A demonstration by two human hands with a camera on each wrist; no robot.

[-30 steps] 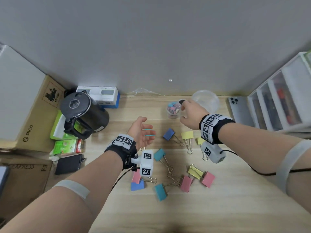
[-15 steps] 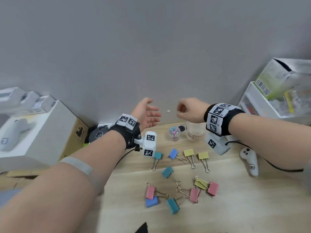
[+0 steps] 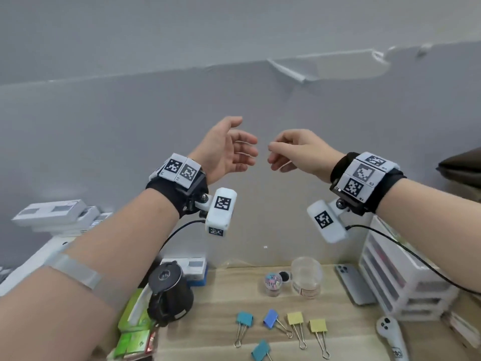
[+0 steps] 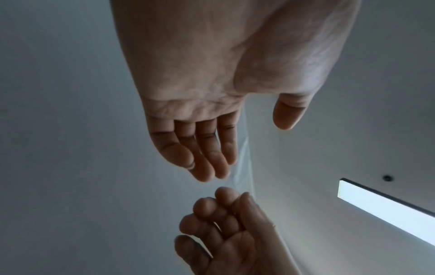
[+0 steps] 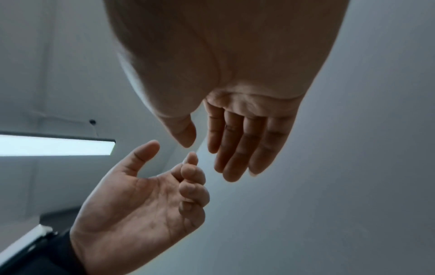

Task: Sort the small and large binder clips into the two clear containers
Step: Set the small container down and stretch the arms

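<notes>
Both hands are raised high in front of the grey wall, fingertips nearly meeting. My left hand (image 3: 230, 149) is relaxed and empty, palm facing right. My right hand (image 3: 294, 152) is also empty, fingers loosely bent. Far below on the wooden desk stand a small clear container (image 3: 273, 280) with small coloured clips inside and a larger clear container (image 3: 307, 277) that looks empty. Large binder clips lie in front of them: a teal clip (image 3: 244, 319), a blue clip (image 3: 270, 318), two yellow clips (image 3: 295, 319) and another teal clip (image 3: 261, 349) at the frame's bottom edge.
A black kettle (image 3: 169, 290) and green packets (image 3: 135, 332) sit at the desk's left. A phone (image 3: 351, 282) lies flat right of the containers, beside white drawers (image 3: 395, 280). A white controller (image 3: 390, 334) lies at the front right. A black lid (image 3: 284, 276) rests between the containers.
Both hands rose from the desk to high in front of the wall and came close together. The right hand loosened from a closed fist. The view tilted upward, cutting off the nearer clips.
</notes>
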